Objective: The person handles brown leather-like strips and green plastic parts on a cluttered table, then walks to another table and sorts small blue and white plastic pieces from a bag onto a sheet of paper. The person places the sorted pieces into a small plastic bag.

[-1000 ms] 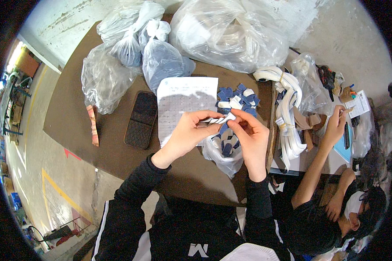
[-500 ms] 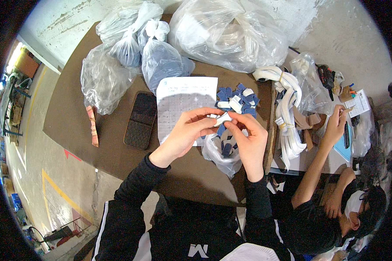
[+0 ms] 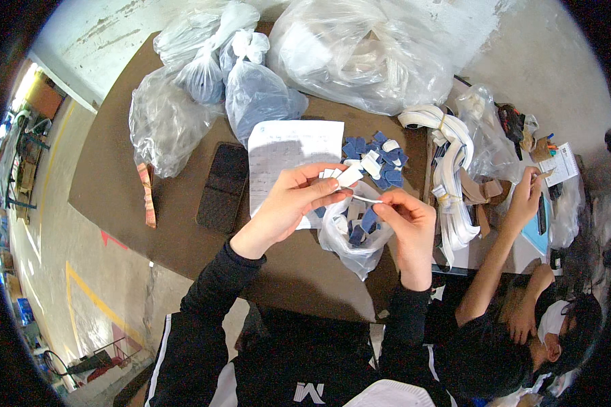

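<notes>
My left hand (image 3: 278,207) is closed on several small white fabric tabs (image 3: 347,178), fanned out between thumb and fingers. To its right, my right hand (image 3: 411,220) pinches one thin white tab (image 3: 368,199), seen nearly edge-on; its left end lies close to the left fingers. Both hands are raised over an open clear plastic bag (image 3: 357,261) with blue and white tabs inside. Just beyond them lies a loose pile of blue and white tabs (image 3: 389,161). A printed paper sheet (image 3: 268,146) lies partly behind my left hand.
A dark phone (image 3: 221,186) and a patterned strip (image 3: 146,197) lie left on the brown table (image 3: 108,163). Filled plastic bags (image 3: 258,102) stand along the back. Bundled white strips (image 3: 458,217) lie right, near a co-worker's raised hand (image 3: 525,193).
My right hand has drawn away to the right and down with one tab. The tabs in my left hand now show fanned out. The view has shifted slightly.
</notes>
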Demonstrator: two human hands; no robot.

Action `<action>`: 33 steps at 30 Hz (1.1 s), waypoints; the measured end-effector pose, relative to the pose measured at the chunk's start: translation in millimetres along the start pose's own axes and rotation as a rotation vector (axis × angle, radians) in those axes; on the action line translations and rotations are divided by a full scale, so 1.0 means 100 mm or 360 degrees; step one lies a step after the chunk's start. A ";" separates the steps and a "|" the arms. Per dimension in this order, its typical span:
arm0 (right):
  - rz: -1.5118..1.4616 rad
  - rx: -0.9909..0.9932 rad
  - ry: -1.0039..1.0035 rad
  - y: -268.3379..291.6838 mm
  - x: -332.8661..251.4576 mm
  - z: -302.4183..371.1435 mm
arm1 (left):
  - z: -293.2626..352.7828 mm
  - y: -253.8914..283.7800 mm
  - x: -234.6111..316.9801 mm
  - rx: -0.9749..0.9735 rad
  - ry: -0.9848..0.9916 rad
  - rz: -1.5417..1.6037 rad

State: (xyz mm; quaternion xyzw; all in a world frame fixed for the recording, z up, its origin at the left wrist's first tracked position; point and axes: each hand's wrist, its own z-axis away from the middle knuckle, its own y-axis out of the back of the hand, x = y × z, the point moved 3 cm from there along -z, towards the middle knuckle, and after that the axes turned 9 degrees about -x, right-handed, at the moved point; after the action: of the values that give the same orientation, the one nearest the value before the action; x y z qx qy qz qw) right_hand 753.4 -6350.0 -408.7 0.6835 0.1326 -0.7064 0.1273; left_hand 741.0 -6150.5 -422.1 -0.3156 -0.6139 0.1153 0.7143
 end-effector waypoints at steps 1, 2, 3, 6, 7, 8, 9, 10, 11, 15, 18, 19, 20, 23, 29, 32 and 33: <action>0.0244 -0.0090 0.0025 0.03 -0.01 0.00 | 0.01 -0.01 0.02 0.0004 -0.0009 -0.0050; 0.0490 -0.0171 0.0043 0.07 -0.01 0.00 | 0.00 0.00 0.01 -0.0003 -0.0014 -0.0127; 0.0736 -0.0251 0.0061 0.08 -0.02 0.01 | -0.01 -0.01 -0.01 -0.0012 -0.0019 -0.0203; 0.0556 -0.0069 0.0200 -0.04 -0.08 -0.03 | -0.01 -0.01 -0.06 -0.0070 0.0080 -0.0384; 0.0329 -0.0018 0.0189 -0.07 -0.08 -0.05 | -0.01 -0.02 -0.07 -0.0095 0.0132 -0.0435; 0.0253 -0.0054 0.0164 -0.10 -0.02 -0.06 | -0.01 -0.02 -0.09 -0.0103 0.0141 -0.0519; 0.0347 -0.0034 0.0209 -0.12 -0.02 -0.06 | -0.01 -0.01 -0.10 -0.0111 0.0149 -0.0603; 0.0441 -0.0015 0.0254 -0.14 -0.03 -0.05 | -0.01 0.00 -0.12 -0.0118 0.0157 -0.0687; 0.0540 -0.0001 0.0304 -0.16 -0.04 -0.05 | -0.01 -0.01 -0.11 -0.0123 0.0157 -0.0769; 0.0232 0.0047 0.0092 -0.03 0.03 0.01 | 0.00 -0.07 -0.10 -0.0122 0.0110 -0.0524; 0.0187 0.0026 0.0090 -0.12 0.02 -0.01 | 0.00 -0.09 -0.07 -0.0133 0.0100 -0.0649; 0.0182 0.0017 0.0098 -0.15 0.00 -0.02 | 0.00 -0.09 -0.07 -0.0120 0.0080 -0.0739; 0.0304 -0.0015 0.0091 -0.15 -0.01 -0.03 | 0.00 -0.10 -0.06 -0.0113 0.0055 -0.0831; 0.0267 -0.0043 0.0090 -0.12 0.01 -0.02 | -0.01 -0.09 -0.05 -0.0160 0.0015 -0.1049; 0.0548 -0.0162 0.0148 0.05 0.02 0.02 | 0.01 -0.04 0.08 -0.0148 -0.0013 -0.0421; 0.0490 0.0042 0.0278 -0.04 -0.06 -0.01 | 0.03 -0.04 0.06 -0.0239 0.0157 -0.0547; 0.0388 0.0085 0.0297 -0.08 -0.07 -0.03 | 0.03 -0.05 0.05 -0.0253 0.0233 -0.0630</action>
State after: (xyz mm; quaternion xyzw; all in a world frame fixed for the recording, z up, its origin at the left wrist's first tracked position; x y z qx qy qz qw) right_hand 753.8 -6341.5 -401.9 0.7604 0.0411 -0.6224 0.1810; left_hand 737.8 -6150.5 -414.9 -0.2519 -0.6174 -0.0992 0.7386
